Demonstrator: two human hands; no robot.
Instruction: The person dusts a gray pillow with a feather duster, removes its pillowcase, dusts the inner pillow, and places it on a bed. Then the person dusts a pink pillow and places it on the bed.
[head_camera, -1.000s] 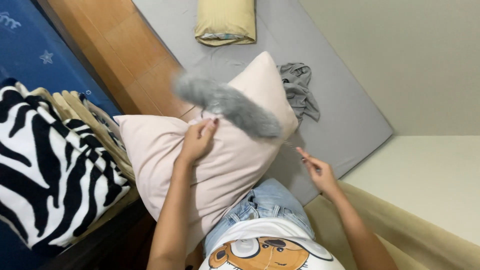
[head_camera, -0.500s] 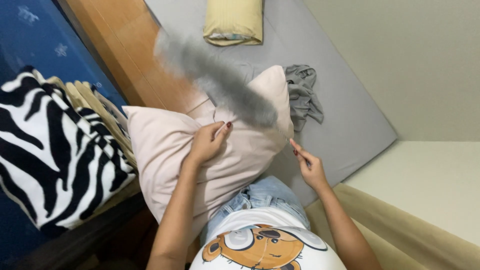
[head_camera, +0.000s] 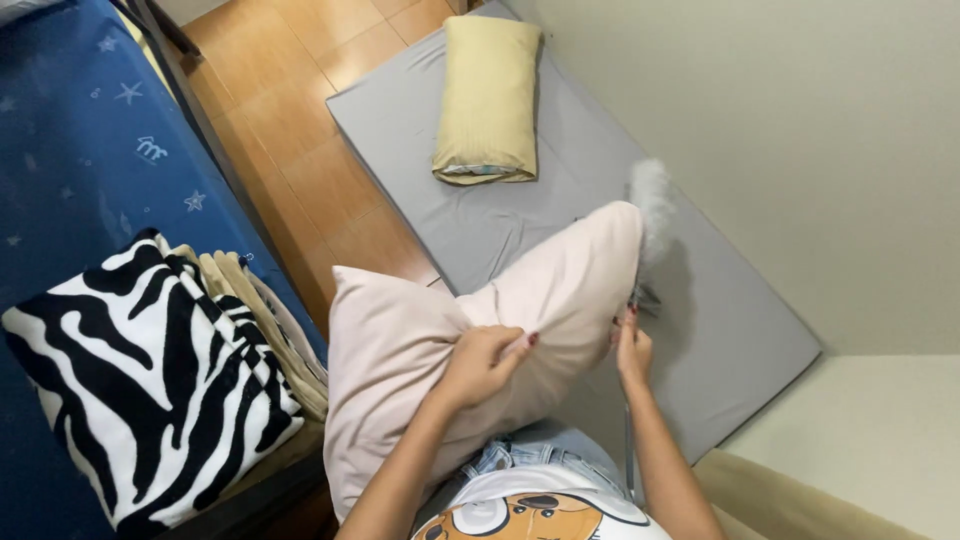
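Now left hand (head_camera: 487, 362) gripping a pink pillow (head_camera: 470, 345) held over the lap, right hand (head_camera: 633, 350) closing round a feather duster (head_camera: 652, 205) behind its right edge, grey mattress (head_camera: 740, 330) lying beyond, yellow pillow (head_camera: 487, 98) resting at its far end, zebra blanket (head_camera: 150, 375) sitting left.

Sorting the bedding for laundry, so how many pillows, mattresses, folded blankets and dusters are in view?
Pillows: 2, pink pillow and yellow pillow
Mattresses: 2, grey mattress and blue mattress
Folded blankets: 2, zebra blanket and beige blanket
Dusters: 1, duster
Total: 7
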